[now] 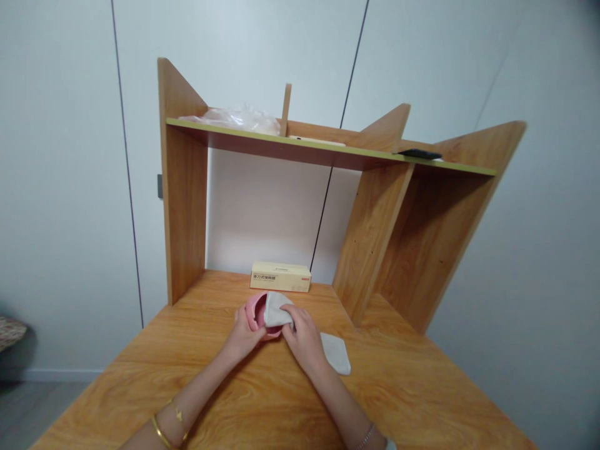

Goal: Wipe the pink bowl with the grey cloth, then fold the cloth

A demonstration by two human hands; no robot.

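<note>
Around the left side of a pink, rounded hollow holder curl the fingers of my left hand. Its exact kind is unclear. A folded light grey cloth covers part of its opening, pinched between the thumb and fingers of my right hand. The cloth's left edge sits inside the pink rim, and the dark pink inner wall shows beside it. Another light grey cloth lies flat on the table, to the right of my right wrist and partly behind it.
A long cream box with printed characters rests on the wooden desk, just behind the pink holder. The wooden shelf unit rises at the back, with clear plastic bags and a dark flat item on top.
</note>
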